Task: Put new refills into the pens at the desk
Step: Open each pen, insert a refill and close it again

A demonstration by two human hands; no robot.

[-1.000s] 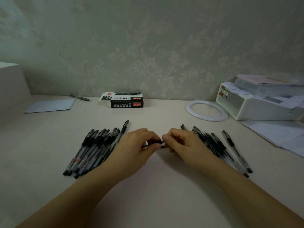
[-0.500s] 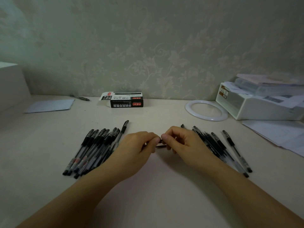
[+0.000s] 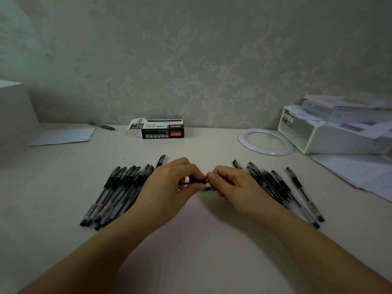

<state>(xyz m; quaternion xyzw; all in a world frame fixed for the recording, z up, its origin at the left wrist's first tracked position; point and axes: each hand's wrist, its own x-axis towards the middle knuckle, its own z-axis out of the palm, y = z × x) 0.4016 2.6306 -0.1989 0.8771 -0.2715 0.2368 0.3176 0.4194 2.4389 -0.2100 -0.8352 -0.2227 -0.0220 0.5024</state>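
Note:
My left hand (image 3: 169, 187) and my right hand (image 3: 235, 185) meet over the middle of the desk, both pinching one black pen (image 3: 196, 181) that lies crosswise between the fingertips. Most of the pen is hidden by the fingers; a short dark end shows below the right thumb. A row of several black pens (image 3: 118, 192) lies left of my left hand. Another bunch of several black pens (image 3: 280, 187) lies right of my right hand. A black refill box (image 3: 162, 131) with its flap open stands at the back of the desk.
A white ring (image 3: 266, 142) lies at the back right, next to a white plastic organizer (image 3: 331, 136) with papers piled on it. Loose sheets (image 3: 360, 172) sit at the right edge. A paper sheet (image 3: 63, 136) and a lone pen (image 3: 101, 125) lie back left.
Both hands stay at the same spot on the pen. The fingertips have shifted slightly around it, and a bit more of its dark barrel shows between them.

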